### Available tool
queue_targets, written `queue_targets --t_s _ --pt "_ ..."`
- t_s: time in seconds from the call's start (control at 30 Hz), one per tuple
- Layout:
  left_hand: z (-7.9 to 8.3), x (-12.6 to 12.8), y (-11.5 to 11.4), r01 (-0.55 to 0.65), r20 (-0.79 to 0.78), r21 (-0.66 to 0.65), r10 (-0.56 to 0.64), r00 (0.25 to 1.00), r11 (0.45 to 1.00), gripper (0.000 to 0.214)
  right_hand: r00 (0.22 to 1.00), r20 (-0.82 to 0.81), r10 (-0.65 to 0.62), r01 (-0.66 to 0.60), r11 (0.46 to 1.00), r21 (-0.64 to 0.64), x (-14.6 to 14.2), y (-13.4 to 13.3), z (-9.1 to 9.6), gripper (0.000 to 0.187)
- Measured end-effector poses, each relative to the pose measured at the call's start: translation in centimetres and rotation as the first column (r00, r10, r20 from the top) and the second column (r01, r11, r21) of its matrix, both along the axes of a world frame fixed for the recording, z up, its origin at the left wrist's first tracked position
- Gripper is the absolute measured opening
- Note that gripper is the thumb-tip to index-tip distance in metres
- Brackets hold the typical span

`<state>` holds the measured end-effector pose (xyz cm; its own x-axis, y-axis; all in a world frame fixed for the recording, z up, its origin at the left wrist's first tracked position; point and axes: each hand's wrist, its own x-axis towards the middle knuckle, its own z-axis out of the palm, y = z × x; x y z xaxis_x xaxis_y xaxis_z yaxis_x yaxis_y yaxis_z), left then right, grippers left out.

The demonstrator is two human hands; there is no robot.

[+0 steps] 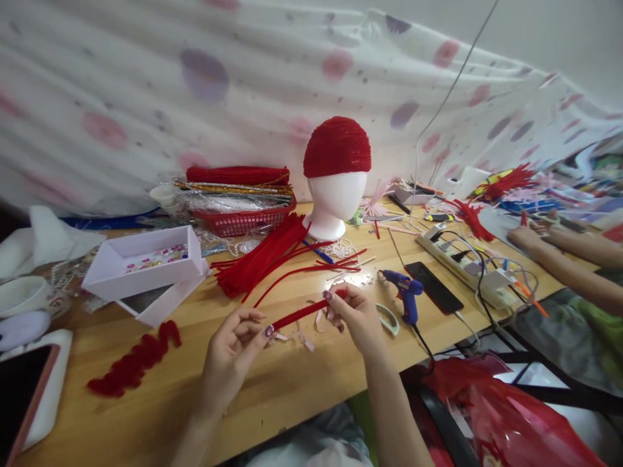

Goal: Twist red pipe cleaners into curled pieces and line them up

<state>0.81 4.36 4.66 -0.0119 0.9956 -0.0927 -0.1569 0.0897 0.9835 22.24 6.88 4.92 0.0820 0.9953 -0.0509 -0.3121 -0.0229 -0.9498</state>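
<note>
Between my hands stretches a red pipe cleaner strip (pixel 302 312), perhaps more than one laid side by side. My left hand (pixel 238 344) pinches its left end between thumb and fingers. The other end is gripped by my right hand (pixel 353 314), thumb on top. Just beyond lies a bundle of red pipe cleaners (pixel 263 256), with several loose ones beside it. Behind these stands a white foam head (pixel 335 198) wearing a red cap (pixel 337 148) of wound strands. A wavy row of bent red pipe cleaner pieces (pixel 136 363) rests on the table to the left.
A blue glue gun (pixel 406 293), scissors (pixel 388 319), a phone (pixel 435 287) and a power strip (pixel 467 269) with cables are on the right. White boxes (pixel 143 256) with gems and a red basket (pixel 233 224) are at left. A co-worker's hands (pixel 528 235) are at far right.
</note>
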Motion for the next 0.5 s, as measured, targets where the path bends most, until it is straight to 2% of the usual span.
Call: queue_targets --t_s 0.1,0.2,0.3,0.5 --pt "0.5 -0.3 0.5 0.029 -0.045 0.01 -0.028 0.999 1.0 0.028 0.996 0.026 0.088 -0.086 0.995 -0.059 -0.6 -0.2 0.0 0.027" --pt "0.6 0.4 0.4 0.045 -0.048 -0.004 -0.045 0.998 0.999 0.028 0.996 -0.065 0.057 -0.059 0.997 -0.04 -2.1 -0.2 -0.6 0.036" --pt "0.4 1.3 -0.2 0.139 -0.049 -0.069 -0.143 0.989 0.988 0.028 0.996 -0.077 0.04 -0.042 0.999 -0.012 -3.3 -0.2 -1.1 0.039" --pt "0.1 0.8 -0.4 0.313 -0.076 -0.194 -0.332 0.94 0.93 0.025 0.99 0.073 0.121 -0.125 0.991 0.043 -2.9 -0.5 -0.5 0.039"
